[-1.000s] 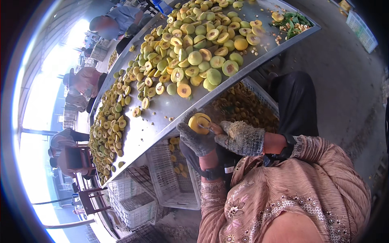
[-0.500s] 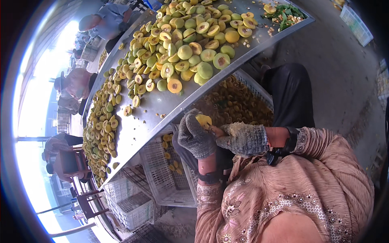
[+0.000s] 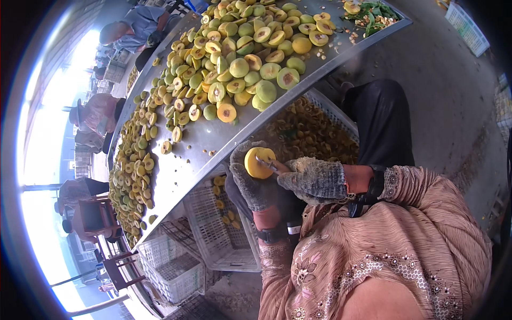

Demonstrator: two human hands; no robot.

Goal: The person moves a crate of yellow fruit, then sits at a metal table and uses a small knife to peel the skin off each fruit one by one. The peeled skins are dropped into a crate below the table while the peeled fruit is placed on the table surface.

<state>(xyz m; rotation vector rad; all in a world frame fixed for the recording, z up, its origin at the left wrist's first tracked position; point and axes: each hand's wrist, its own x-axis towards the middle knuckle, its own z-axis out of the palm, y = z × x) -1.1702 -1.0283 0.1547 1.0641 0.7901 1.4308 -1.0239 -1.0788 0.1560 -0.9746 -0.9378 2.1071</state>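
My left hand (image 3: 248, 184), in a grey knit glove, holds a yellow fruit half (image 3: 253, 167) with its cut face turned toward my right hand. Also gloved, my right hand (image 3: 316, 180) is closed on a small metal-tipped tool (image 3: 270, 162); most of its handle is hidden by the fingers. The tool's tip touches the middle of the cut face. Both hands are above my lap, just off the near edge of a metal table (image 3: 200, 136). On that table lies a large heap of green and yellow fruit halves (image 3: 240, 66), several with stones in them.
Under the table edge sits a crate (image 3: 336, 111) full of fruit pieces. White plastic crates (image 3: 226, 253) stand at my left, one holding a few halves. Leaves and stones (image 3: 376, 20) lie at the table's far corner. Other people (image 3: 133, 32) sit along the left side.
My left hand has turned and its fingers have opened out around the fruit half, so the cut face now shows. The tool's tip now shows against the fruit.
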